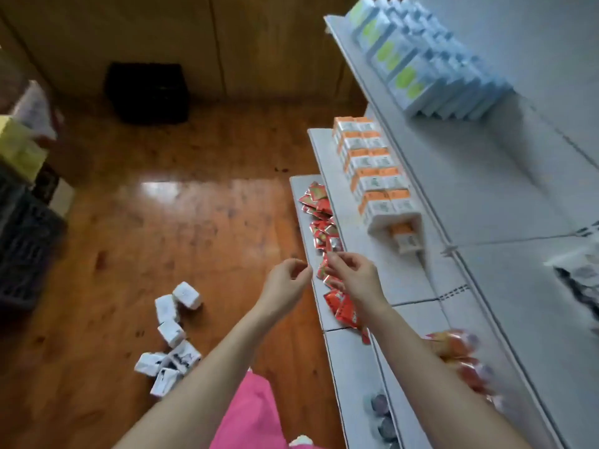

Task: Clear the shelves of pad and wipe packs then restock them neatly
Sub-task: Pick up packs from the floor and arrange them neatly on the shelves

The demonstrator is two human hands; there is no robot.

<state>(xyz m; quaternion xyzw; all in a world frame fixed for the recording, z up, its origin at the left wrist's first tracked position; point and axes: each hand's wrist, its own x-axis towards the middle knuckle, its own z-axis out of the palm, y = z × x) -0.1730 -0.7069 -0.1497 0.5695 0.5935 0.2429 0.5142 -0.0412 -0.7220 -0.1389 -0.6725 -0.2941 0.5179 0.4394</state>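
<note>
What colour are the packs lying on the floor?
The floor packs are white with dark print; head view.

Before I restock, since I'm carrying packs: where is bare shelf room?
Middle shelf: bare nearer you than the orange-and-white packs. Top shelf: bare nearer you than the blue-and-green packs. Crowded: the bottom shelf, strewn with red sachets.

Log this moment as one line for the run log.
stage: at lowest shelf | right hand: pinches red sachet | left hand: curled, hold unclear | floor: white packs scattered
</note>
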